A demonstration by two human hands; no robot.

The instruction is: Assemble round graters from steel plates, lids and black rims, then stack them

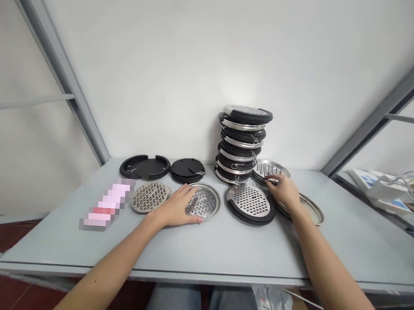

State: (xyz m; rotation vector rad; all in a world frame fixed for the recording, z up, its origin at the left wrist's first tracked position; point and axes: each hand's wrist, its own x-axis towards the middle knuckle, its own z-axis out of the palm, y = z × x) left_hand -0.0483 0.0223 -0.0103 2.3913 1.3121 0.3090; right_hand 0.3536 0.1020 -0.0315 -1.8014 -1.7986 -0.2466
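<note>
My left hand lies with fingers spread on a round metal grater disc with a raised rim, at the middle of the table. My right hand reaches to the back right, thumb and fingers pinched together at the front edge of a stack of round grater plates; what is between the fingertips is hidden. Under that wrist are shallow metal rims. Between my hands lies a perforated grater plate in a black holder. Left of my left hand rest loose grater plates.
A tall stack of black-edged graters with wire clips stands near the wall. Black plastic rings and black discs lie at the back left. A blurred pink item is farther left. Metal frame posts flank the table.
</note>
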